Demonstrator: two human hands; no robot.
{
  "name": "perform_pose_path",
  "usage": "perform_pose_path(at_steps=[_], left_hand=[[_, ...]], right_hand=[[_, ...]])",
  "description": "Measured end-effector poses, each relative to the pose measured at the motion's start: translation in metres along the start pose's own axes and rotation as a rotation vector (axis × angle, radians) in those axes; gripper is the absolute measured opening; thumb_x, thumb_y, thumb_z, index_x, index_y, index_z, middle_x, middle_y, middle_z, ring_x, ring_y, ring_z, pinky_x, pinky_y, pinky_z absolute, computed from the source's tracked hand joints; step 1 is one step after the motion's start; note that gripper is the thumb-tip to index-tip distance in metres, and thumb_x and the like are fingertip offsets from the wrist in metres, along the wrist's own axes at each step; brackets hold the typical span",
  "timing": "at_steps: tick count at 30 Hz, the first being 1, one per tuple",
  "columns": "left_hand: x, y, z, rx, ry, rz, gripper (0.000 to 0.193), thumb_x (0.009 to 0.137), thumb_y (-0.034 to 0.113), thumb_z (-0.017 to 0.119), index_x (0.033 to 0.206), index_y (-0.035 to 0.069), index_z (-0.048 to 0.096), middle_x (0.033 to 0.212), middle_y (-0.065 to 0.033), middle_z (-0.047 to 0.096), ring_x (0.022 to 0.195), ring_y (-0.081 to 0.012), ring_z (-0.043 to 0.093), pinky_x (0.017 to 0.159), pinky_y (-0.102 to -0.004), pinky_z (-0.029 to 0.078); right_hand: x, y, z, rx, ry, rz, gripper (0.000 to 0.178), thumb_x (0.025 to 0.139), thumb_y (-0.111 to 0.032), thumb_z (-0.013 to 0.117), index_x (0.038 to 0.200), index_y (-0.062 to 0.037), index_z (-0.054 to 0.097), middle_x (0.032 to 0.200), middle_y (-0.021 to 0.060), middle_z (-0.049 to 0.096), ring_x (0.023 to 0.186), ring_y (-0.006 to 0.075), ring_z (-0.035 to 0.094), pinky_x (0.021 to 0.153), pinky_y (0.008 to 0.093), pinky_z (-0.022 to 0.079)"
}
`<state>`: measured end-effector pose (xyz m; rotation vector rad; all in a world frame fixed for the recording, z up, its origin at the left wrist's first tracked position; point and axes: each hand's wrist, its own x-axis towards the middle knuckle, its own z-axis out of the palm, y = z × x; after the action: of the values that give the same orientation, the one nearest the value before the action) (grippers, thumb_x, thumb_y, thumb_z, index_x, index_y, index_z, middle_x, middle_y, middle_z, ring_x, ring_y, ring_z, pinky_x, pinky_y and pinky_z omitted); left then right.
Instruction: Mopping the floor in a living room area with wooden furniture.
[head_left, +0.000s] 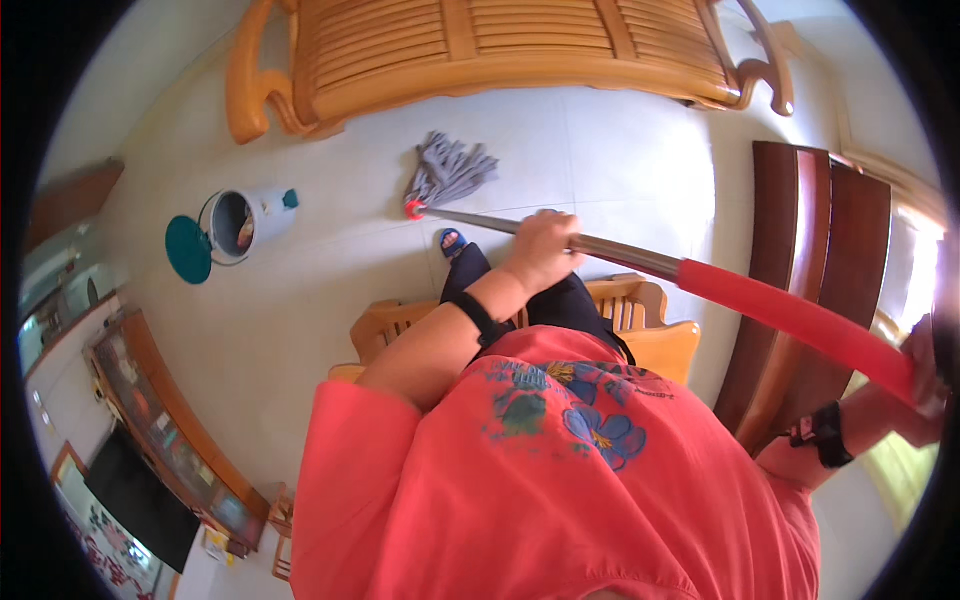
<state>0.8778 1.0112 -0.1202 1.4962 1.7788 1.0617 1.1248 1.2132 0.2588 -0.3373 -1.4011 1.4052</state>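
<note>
A mop (630, 255) slants across in front of me, its metal pole running into a red grip sleeve toward the right. My left hand (546, 250) is wrapped round the metal part of the pole, near the middle. At the far right edge, my right hand (922, 385) grips the end of the red sleeve; its fingers are partly in shadow. The grey string mop head (450, 170) lies spread on the floor, joined to the pole by a red collar. Just below it shows my foot in a blue sandal (453, 242).
A wooden slatted bench (520, 50) stands beyond the mop head. To the left is a white bin (262, 218) with its teal lid (188, 250) swung open. Dark wooden furniture (780, 290) rises on the right. A wooden chair (665, 345) is close behind my legs.
</note>
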Motion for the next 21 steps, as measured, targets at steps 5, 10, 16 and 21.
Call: perform_pose_path(at_steps=[5, 10, 16, 21], left_hand=[[-0.106, -0.075, -0.077, 0.119, 0.1, -0.273, 0.021, 0.067, 0.019, 0.07, 0.068, 0.005, 0.054, 0.069, -0.014, 0.057, 0.072, -0.0361, 0.057, 0.064, -0.0465, 0.045], [-0.231, -0.165, -0.123, 0.235, 0.02, -0.629, 0.03, 0.07, 0.025, 0.073, 0.076, 0.002, 0.056, 0.08, -0.0199, 0.06, 0.079, -0.0419, 0.057, 0.067, -0.0481, 0.045], [-0.249, -0.154, -0.163, 0.291, -0.226, -0.849, 0.033, 0.07, 0.034, 0.074, 0.075, 0.005, 0.06, 0.075, -0.017, 0.063, 0.074, -0.0378, 0.06, 0.064, -0.0437, 0.047], [-0.173, -0.115, -0.134, 0.328, -0.184, -0.677, 0.029, 0.069, 0.033, 0.073, 0.073, 0.007, 0.061, 0.076, -0.0142, 0.063, 0.074, -0.0354, 0.06, 0.063, -0.0446, 0.048]], right_hand=[[-0.031, 0.097, 0.107, 0.031, -0.406, 0.277, 0.016, 0.08, -0.02, 0.049, 0.077, -0.0064, 0.057, 0.062, 0.0044, 0.054, 0.057, 0.0156, 0.054, 0.065, 0.0369, 0.041], [-0.091, 0.184, 0.165, -0.026, -0.613, 0.679, 0.026, 0.082, -0.012, 0.046, 0.089, 0.0054, 0.063, 0.077, 0.0157, 0.065, 0.071, 0.0226, 0.063, 0.088, 0.0433, 0.049], [-0.121, 0.188, 0.157, 0.079, -0.402, 0.972, 0.022, 0.086, -0.01, 0.052, 0.099, 0.0041, 0.063, 0.086, 0.013, 0.065, 0.088, 0.0219, 0.063, 0.079, 0.0331, 0.049], [-0.097, 0.146, 0.111, 0.097, -0.201, 0.617, 0.028, 0.083, -0.016, 0.053, 0.099, 0.0065, 0.058, 0.07, 0.0141, 0.06, 0.073, 0.0269, 0.063, 0.079, 0.0423, 0.049]])
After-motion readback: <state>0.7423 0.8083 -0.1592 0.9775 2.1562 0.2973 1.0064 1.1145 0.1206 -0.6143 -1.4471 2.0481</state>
